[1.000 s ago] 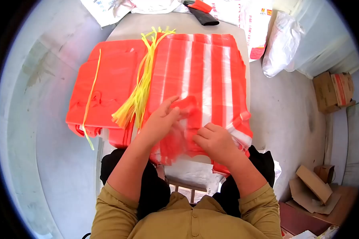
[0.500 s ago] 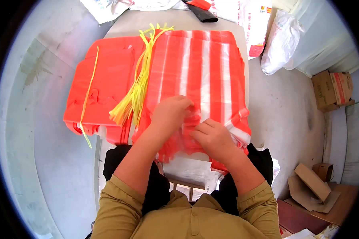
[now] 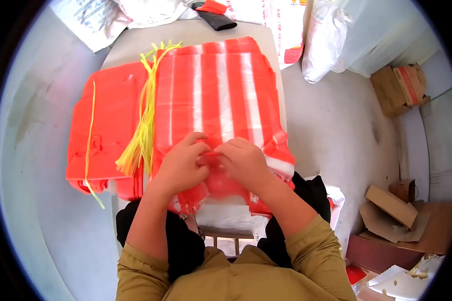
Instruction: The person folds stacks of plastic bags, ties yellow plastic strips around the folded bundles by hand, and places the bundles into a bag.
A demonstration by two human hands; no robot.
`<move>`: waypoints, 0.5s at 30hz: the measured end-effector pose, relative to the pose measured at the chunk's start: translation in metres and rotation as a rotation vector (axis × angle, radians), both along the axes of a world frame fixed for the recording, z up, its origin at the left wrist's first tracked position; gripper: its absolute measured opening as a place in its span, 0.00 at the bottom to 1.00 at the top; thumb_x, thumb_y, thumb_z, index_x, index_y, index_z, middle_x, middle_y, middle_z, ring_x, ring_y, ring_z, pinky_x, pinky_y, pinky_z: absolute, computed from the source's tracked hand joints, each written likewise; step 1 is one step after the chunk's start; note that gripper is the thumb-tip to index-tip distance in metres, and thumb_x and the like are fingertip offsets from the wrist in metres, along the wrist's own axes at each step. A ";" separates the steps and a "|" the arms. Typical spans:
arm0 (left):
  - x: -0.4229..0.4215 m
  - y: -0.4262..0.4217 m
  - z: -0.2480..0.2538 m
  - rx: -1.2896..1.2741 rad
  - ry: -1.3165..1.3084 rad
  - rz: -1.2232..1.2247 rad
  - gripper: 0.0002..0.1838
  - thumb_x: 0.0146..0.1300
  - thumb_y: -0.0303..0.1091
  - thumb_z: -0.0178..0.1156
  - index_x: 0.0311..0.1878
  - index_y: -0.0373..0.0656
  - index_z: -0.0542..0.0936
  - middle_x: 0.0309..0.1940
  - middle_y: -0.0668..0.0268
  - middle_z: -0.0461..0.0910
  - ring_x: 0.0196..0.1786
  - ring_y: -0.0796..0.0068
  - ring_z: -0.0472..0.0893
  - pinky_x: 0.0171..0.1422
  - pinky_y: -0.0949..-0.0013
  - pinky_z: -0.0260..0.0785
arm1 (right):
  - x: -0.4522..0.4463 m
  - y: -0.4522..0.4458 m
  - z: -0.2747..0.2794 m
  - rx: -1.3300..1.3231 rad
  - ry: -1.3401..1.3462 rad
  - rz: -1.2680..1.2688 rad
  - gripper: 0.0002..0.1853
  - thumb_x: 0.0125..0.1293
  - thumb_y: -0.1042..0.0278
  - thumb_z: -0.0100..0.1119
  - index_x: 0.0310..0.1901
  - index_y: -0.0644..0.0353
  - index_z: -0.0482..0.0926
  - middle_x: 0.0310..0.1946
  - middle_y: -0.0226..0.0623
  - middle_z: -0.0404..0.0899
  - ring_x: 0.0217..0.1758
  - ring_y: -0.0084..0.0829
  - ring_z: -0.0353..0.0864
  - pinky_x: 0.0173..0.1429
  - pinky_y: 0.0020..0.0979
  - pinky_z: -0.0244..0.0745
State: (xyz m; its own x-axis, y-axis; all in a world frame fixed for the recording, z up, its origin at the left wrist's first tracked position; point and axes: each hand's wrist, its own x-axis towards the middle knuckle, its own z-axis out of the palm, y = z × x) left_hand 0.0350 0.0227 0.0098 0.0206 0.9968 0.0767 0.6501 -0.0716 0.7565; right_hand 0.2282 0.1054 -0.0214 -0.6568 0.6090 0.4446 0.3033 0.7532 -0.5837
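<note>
A stack of red-and-white striped plastic bags [image 3: 211, 90] lies in front of me on the table. My left hand [image 3: 185, 163] is closed on the near part of the top bag, its fingers curled. Close beside it, my right hand [image 3: 242, 161] pinches the same gathered red film. Between the hands the plastic is bunched and partly see-through, hanging toward the table's near edge. Left of the striped stack runs a bundle of yellow strips [image 3: 146, 113]. A pile of plain red bags [image 3: 108, 110] lies further left, with one yellow strip [image 3: 90, 135] across it.
White printed sacks [image 3: 286, 30] and a black-and-red item [image 3: 216, 17] are at the table's far side. A white bag [image 3: 326, 40] stands at the back right. Cardboard boxes [image 3: 399, 90] sit on the right, with an opened carton [image 3: 394, 213] lower down.
My hands have drawn closer together over the bag's near part, now both gripping gathered film. The whole view has shifted, so the table appears further left.
</note>
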 end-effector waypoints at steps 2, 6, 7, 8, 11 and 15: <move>-0.001 0.002 -0.008 0.005 0.044 -0.015 0.12 0.61 0.20 0.65 0.49 0.34 0.82 0.62 0.53 0.81 0.62 0.49 0.83 0.62 0.57 0.77 | 0.002 0.000 0.002 -0.027 -0.051 -0.009 0.09 0.65 0.70 0.69 0.46 0.56 0.86 0.38 0.37 0.85 0.45 0.43 0.85 0.48 0.43 0.82; -0.001 0.004 -0.018 0.009 0.020 0.030 0.10 0.64 0.23 0.68 0.48 0.34 0.82 0.61 0.55 0.82 0.60 0.50 0.84 0.62 0.58 0.77 | 0.019 0.017 0.019 0.047 -0.025 -0.164 0.12 0.67 0.69 0.68 0.50 0.61 0.87 0.44 0.41 0.87 0.47 0.43 0.86 0.54 0.40 0.83; -0.001 0.005 -0.020 0.027 0.002 0.041 0.10 0.65 0.24 0.68 0.47 0.34 0.82 0.61 0.55 0.82 0.57 0.50 0.84 0.59 0.58 0.78 | 0.032 0.026 0.022 -0.142 -0.022 -0.245 0.15 0.70 0.66 0.67 0.54 0.62 0.85 0.45 0.42 0.87 0.49 0.42 0.86 0.57 0.40 0.81; -0.002 0.005 -0.023 0.044 -0.018 0.053 0.09 0.65 0.25 0.68 0.47 0.34 0.82 0.60 0.55 0.83 0.54 0.50 0.85 0.57 0.58 0.79 | 0.048 0.034 0.026 -0.331 -0.021 -0.326 0.18 0.72 0.64 0.66 0.59 0.63 0.84 0.47 0.42 0.87 0.51 0.42 0.86 0.60 0.40 0.80; -0.003 0.006 -0.025 0.050 -0.041 0.068 0.09 0.67 0.26 0.67 0.47 0.34 0.82 0.60 0.56 0.83 0.51 0.51 0.86 0.54 0.60 0.79 | 0.088 0.045 0.048 -0.437 -0.241 -0.429 0.22 0.75 0.61 0.62 0.65 0.62 0.80 0.47 0.41 0.87 0.52 0.41 0.85 0.60 0.40 0.79; 0.000 0.006 -0.020 -0.072 -0.149 0.098 0.07 0.69 0.20 0.63 0.49 0.32 0.81 0.60 0.58 0.82 0.55 0.62 0.85 0.59 0.65 0.76 | 0.100 0.048 0.042 -0.448 -0.445 -0.304 0.25 0.76 0.61 0.60 0.69 0.62 0.76 0.49 0.46 0.86 0.53 0.42 0.85 0.61 0.40 0.79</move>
